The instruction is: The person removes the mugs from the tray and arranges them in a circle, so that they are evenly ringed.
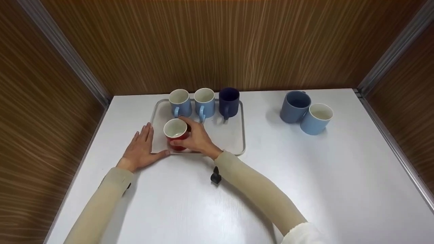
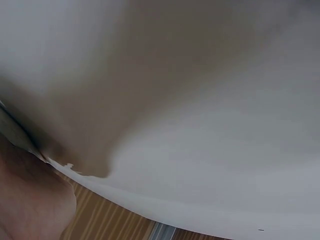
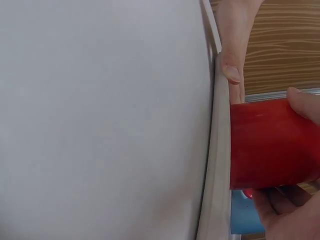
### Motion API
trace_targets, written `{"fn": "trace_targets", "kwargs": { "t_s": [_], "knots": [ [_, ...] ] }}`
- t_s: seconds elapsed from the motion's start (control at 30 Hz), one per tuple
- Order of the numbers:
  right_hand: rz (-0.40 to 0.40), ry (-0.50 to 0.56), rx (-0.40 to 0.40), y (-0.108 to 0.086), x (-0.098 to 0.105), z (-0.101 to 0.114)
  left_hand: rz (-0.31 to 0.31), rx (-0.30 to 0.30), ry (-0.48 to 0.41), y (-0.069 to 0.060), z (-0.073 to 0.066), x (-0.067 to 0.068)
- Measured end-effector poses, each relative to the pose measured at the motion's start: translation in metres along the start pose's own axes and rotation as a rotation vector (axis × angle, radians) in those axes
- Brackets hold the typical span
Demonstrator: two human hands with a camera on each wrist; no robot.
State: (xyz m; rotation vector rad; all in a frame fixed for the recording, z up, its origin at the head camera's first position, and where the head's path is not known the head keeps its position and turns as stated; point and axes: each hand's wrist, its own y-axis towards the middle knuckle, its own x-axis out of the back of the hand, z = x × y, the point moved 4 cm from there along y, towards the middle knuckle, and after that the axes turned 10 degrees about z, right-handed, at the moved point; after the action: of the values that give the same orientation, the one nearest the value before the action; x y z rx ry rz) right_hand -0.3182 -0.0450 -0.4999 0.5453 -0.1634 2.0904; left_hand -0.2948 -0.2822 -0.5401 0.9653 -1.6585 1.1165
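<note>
A red mug (image 1: 178, 140) with a white inside stands upright at the front left of a pale tray (image 1: 230, 139). My right hand (image 1: 196, 137) grips it, thumb on the near side and fingers round the far side. In the right wrist view the red mug (image 3: 275, 145) appears low over the tray's rim (image 3: 220, 150); whether its base touches is hard to tell. My left hand (image 1: 140, 150) lies with fingers spread against the tray's left front corner. Two light blue mugs (image 1: 181, 105) (image 1: 205, 105) and a dark navy mug (image 1: 229, 103) stand in a row at the tray's back.
On the white table (image 1: 264, 169), a grey-blue mug (image 1: 292, 110) and a light blue mug (image 1: 315, 122) stand close together at the back right. Wood-grain panels (image 1: 220, 44) enclose the back and sides. A small black piece (image 1: 215, 177) shows beside the right sleeve.
</note>
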Motion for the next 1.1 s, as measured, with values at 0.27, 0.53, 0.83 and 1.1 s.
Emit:
{"fn": "trace_targets", "kwargs": {
  "t_s": [0.27, 0.53, 0.83, 1.1],
  "knots": [
    [-0.006, 0.018, 0.016, -0.006, 0.007, 0.009, 0.011, 0.015, -0.011, 0.002, 0.003, 0.000],
    [-0.017, 0.019, 0.072, -0.018, 0.024, 0.017, 0.018, 0.008, -0.027, 0.003, 0.004, -0.001],
    [-0.039, 0.032, 0.112, -0.039, 0.045, 0.014, 0.031, 0.020, -0.027, 0.004, 0.002, -0.001],
    [-0.045, 0.050, 0.168, -0.071, 0.067, 0.014, 0.028, 0.016, -0.016, 0.003, 0.004, -0.002]
  ]
}}
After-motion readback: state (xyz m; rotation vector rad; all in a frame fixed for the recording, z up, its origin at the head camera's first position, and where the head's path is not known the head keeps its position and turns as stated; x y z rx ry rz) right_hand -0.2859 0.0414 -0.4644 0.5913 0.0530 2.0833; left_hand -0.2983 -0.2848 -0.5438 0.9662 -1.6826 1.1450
